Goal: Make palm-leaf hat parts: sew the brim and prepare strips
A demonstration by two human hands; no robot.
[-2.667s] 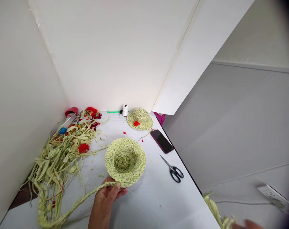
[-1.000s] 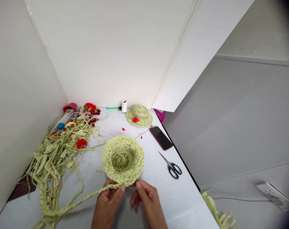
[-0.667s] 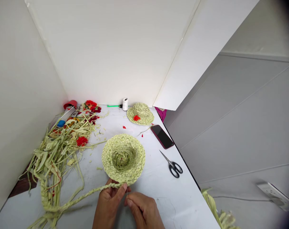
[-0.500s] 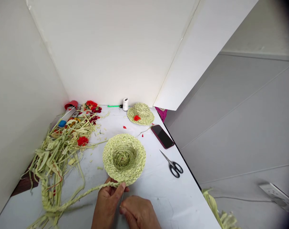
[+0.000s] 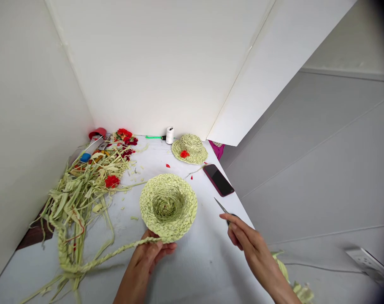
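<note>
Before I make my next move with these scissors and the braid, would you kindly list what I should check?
1. The left hand pinches the braid at the rim of the woven hat: ok.
2. The right hand is on the handles of the scissors: ok. Whether it grips them: cannot tell.
3. The blades look closed and point away from both hands: ok.
4. The hat lies opening-up on the table: ok.
5. The phone lies apart from the blade tip: ok.

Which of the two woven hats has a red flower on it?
The far hat, sitting brim down; the near hat, at the left hand, is bare.
</note>
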